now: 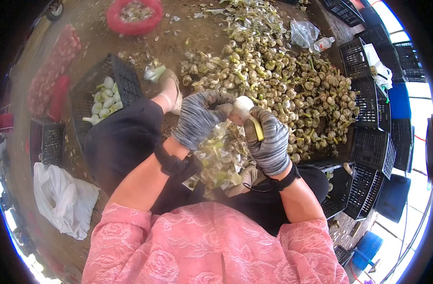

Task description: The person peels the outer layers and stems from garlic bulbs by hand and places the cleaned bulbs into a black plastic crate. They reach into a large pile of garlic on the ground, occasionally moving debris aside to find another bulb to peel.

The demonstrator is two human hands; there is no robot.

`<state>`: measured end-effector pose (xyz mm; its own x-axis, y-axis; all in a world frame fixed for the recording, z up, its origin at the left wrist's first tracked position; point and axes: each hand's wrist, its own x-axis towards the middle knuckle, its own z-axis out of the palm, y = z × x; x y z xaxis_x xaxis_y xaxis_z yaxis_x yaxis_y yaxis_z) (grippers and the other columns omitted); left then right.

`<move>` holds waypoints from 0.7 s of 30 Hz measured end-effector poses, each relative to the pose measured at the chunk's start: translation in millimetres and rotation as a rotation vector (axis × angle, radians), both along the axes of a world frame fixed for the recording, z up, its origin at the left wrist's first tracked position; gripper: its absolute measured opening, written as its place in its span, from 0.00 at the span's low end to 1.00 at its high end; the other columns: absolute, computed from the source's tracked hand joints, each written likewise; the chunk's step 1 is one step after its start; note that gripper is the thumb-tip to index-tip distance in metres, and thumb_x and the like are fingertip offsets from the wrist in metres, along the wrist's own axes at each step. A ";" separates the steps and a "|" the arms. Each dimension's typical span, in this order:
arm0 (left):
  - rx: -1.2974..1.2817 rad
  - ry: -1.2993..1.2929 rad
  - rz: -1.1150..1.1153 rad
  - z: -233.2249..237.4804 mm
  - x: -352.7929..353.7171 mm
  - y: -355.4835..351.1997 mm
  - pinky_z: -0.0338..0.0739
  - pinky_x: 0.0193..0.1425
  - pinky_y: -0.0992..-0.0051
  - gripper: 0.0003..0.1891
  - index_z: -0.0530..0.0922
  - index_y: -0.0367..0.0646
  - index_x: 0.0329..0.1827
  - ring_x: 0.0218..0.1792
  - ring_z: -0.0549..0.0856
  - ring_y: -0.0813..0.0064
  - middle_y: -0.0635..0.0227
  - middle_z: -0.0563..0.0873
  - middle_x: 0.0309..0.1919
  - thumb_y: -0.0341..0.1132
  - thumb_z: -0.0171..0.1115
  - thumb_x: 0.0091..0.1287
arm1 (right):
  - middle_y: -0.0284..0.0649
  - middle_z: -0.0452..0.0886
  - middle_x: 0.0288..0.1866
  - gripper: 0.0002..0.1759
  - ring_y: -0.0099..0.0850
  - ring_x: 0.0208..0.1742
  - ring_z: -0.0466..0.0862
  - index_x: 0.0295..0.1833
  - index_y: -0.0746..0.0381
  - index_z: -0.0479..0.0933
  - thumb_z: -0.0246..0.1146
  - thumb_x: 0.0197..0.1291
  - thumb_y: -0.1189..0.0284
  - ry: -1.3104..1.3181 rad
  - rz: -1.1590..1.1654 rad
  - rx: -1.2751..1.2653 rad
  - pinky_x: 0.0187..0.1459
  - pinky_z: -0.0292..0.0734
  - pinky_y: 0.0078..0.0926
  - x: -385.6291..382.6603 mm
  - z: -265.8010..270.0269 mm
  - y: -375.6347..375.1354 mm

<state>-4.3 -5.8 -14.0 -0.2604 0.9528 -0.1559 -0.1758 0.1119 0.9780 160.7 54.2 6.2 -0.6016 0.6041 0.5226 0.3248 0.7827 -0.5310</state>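
Between my two gloved hands is a pale garlic bulb (244,105) with a yellow-green stem (258,128). My left hand (202,116), in a grey knit glove, has its fingers closed at the bulb's left side. Closed round the stem just below the bulb is my right hand (268,137), gloved the same way. Loose papery garlic skins (221,158) lie heaped beneath the hands, between my legs. Beyond them spreads a big pile of unpeeled garlic bulbs (292,90). Any small tool inside the fingers is hidden.
A black crate (126,78) with peeled white bulbs (105,100) stands at my left. Stacked black crates (372,149) line the right side. A red mesh bag (113,16), a white plastic bag (65,199) and a plastic bottle (323,44) lie on the floor.
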 end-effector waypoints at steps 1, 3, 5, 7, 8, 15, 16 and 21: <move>0.011 -0.027 0.018 -0.2 0.8 0.5 0.74 0.43 0.82 0.15 0.76 0.34 0.46 0.36 0.78 0.83 0.68 0.82 0.36 0.29 0.63 0.56 | 0.47 0.78 0.31 0.11 0.43 0.32 0.80 0.40 0.65 0.73 0.60 0.50 0.74 0.001 -0.024 -0.058 0.34 0.76 0.32 -0.2 0.7 0.2; 0.054 0.028 0.011 5.0 5.0 1.5 0.74 0.42 0.83 0.15 0.76 0.34 0.46 0.36 0.78 0.84 0.68 0.82 0.36 0.29 0.63 0.56 | 0.47 0.78 0.32 0.11 0.43 0.32 0.80 0.40 0.65 0.73 0.60 0.51 0.74 0.001 -0.048 -0.114 0.34 0.76 0.33 -0.5 1.7 1.7; 0.096 0.084 0.004 7.1 7.7 1.4 0.74 0.42 0.83 0.15 0.76 0.35 0.46 0.35 0.78 0.84 0.69 0.82 0.36 0.29 0.63 0.56 | 0.48 0.78 0.32 0.10 0.41 0.31 0.80 0.41 0.65 0.73 0.59 0.53 0.73 -0.006 -0.061 -0.030 0.33 0.76 0.30 -1.0 1.6 3.7; 0.183 0.375 -0.002 7.0 8.9 0.5 0.74 0.42 0.83 0.14 0.77 0.36 0.46 0.34 0.78 0.83 0.69 0.82 0.37 0.29 0.63 0.56 | 0.46 0.78 0.31 0.11 0.37 0.30 0.80 0.41 0.66 0.72 0.58 0.54 0.72 0.046 -0.053 -0.271 0.33 0.75 0.27 2.5 -2.5 0.7; 0.183 0.375 -0.002 9.2 7.4 0.3 0.74 0.42 0.83 0.14 0.77 0.36 0.46 0.34 0.78 0.83 0.69 0.82 0.37 0.29 0.63 0.56 | 0.44 0.79 0.30 0.11 0.34 0.29 0.80 0.42 0.66 0.72 0.58 0.55 0.72 0.100 -0.045 -0.512 0.33 0.75 0.25 4.2 -3.8 0.0; 0.061 -0.096 -0.002 3.2 4.6 0.6 0.74 0.44 0.81 0.14 0.76 0.37 0.47 0.39 0.78 0.82 0.69 0.81 0.40 0.30 0.62 0.58 | 0.33 0.74 0.24 0.14 0.19 0.20 0.71 0.44 0.65 0.70 0.58 0.55 0.69 0.430 -0.005 -1.281 0.22 0.67 0.14 7.9 4.7 6.4; 0.042 -0.226 0.023 1.9 5.0 1.3 0.74 0.45 0.81 0.14 0.76 0.37 0.47 0.39 0.77 0.82 0.69 0.81 0.40 0.31 0.62 0.58 | 0.33 0.74 0.24 0.14 0.19 0.20 0.71 0.44 0.65 0.70 0.58 0.55 0.69 0.430 -0.006 -1.280 0.22 0.67 0.14 8.7 2.8 7.6; 0.259 0.427 0.089 -5.8 16.4 3.8 0.74 0.43 0.79 0.12 0.77 0.38 0.39 0.37 0.78 0.80 0.69 0.79 0.36 0.34 0.65 0.55 | 0.33 0.75 0.28 0.13 0.18 0.24 0.72 0.45 0.65 0.69 0.58 0.55 0.72 0.375 -0.027 -1.122 0.25 0.68 0.14 7.8 -2.8 2.2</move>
<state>12.1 -2.0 -19.8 -0.3316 0.9173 0.2203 0.2477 -0.1407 0.9586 168.5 56.4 3.4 -0.5038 0.8475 -0.1673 0.0115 -0.1870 -0.9823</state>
